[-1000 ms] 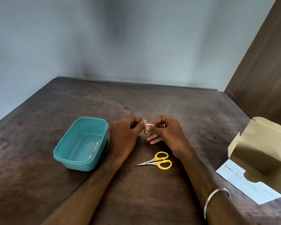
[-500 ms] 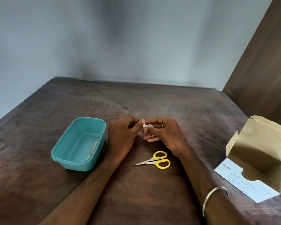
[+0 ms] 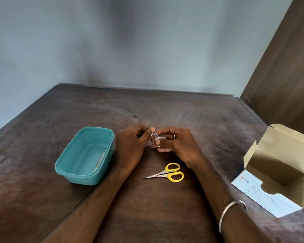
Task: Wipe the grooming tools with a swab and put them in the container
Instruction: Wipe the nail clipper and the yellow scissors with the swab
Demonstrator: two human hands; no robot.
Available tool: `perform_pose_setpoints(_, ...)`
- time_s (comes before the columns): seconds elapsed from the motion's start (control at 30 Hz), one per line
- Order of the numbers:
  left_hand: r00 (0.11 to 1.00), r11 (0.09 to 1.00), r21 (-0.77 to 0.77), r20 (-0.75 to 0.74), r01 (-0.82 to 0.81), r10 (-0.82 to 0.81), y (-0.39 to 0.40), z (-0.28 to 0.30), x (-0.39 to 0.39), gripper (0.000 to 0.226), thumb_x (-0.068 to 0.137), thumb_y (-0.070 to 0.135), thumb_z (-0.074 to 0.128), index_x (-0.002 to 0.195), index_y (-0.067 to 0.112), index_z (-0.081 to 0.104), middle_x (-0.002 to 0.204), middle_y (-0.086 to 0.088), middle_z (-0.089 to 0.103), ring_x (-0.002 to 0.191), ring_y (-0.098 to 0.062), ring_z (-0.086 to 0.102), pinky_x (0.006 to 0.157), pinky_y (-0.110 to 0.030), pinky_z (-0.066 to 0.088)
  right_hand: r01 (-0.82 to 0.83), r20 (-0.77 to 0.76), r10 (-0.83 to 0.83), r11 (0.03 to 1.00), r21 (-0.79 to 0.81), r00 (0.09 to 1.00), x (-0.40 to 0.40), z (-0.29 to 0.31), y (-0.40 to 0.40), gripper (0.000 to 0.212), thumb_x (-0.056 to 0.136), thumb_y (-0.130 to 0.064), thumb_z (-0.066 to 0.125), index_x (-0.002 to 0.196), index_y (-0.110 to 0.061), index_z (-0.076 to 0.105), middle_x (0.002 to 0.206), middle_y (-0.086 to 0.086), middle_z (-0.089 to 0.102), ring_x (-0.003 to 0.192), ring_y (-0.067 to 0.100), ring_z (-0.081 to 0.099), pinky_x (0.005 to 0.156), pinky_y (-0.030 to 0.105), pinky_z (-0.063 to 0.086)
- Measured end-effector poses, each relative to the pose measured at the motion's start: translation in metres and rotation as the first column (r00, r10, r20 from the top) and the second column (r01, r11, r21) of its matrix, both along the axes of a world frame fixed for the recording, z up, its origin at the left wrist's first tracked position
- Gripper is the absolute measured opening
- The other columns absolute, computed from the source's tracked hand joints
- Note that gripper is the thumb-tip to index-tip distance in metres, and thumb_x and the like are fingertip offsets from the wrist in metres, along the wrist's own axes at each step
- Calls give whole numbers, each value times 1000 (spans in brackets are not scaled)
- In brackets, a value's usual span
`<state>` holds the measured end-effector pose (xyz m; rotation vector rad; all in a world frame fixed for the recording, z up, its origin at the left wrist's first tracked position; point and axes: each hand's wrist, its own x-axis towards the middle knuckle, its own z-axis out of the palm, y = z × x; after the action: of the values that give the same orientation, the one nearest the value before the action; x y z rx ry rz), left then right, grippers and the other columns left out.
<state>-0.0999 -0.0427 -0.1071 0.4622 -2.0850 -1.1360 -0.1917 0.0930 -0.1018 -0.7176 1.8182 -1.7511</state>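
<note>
Dark wooden tabletop (image 3: pixel 165 207) meets a pale blue wall. Since a second ago the small metal tool (image 3: pixel 154 134) has come more into sight between the hands, its shiny end now showing above the white swab (image 3: pixel 161 138). The left hand (image 3: pixel 132 148) pinches the tool; the right hand (image 3: pixel 179 146) pinches the swab against it. One teal container (image 3: pixel 68 165) sits left of the hands, unmoved, with one metal tool (image 3: pixel 100 159) inside. One pair of yellow-handled scissors (image 3: pixel 167 174) lies near the wrists. One open swab box (image 3: pixel 279 165) stands at right.
</note>
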Motion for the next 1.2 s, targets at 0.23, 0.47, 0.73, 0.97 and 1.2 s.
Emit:
perform_pose_setpoints(0.23, 997, 992, 99, -28, 80, -78, -1, -4, -1, 12, 89, 30, 71, 82, 21, 76, 73, 7, 74, 68, -11, 71, 70, -48, 59, 77, 3, -77, 997, -26, 997, 0, -1, 1, 17, 88, -12, 75, 99, 1, 74, 89, 20, 77, 82, 35, 76, 75, 41, 64)
perform_pose_setpoints(0.47, 998, 996, 59, -23, 68, -66, 0, -3, -1, 8, 87, 26, 72, 82, 21, 76, 73, 9, 74, 68, -7, 70, 70, -44, 58, 46, 41, -45, 999, -24, 998, -1, 0, 1, 15, 90, -4, 69, 102, 4, 71, 93, 23, 76, 85, 35, 76, 75, 39, 64)
perform_pose_setpoints(0.73, 993, 976, 189, -59, 108, -99, -1, -3, -2, 22, 87, 9, 70, 84, 31, 73, 80, 11, 76, 75, -5, 72, 75, -32, 60, 49, 66, -47, 998, -27, 997, -1, 1, 2, 15, 86, 4, 70, 101, 4, 70, 92, 20, 76, 83, 32, 76, 76, 39, 64)
perform_pose_setpoints(0.97, 974, 942, 250, -78, 224, -211, -3, -2, -2, 25, 88, 0, 67, 85, 25, 74, 85, 8, 75, 82, -10, 71, 75, -32, 60, 83, 135, -75, 995, -51, 988, 0, 5, 3, 8, 87, -14, 74, 89, -7, 72, 82, 18, 76, 74, 31, 76, 67, 36, 63)
perform_pose_setpoints(1.2, 977, 949, 230, -76, 214, -201, -3, -2, -1, 24, 87, 1, 67, 86, 23, 74, 85, 7, 76, 83, -10, 71, 78, -32, 59, 38, 166, -25, 997, -74, 986, 0, 8, 5, 13, 86, -9, 74, 97, -3, 71, 89, 21, 76, 81, 33, 76, 70, 36, 63)
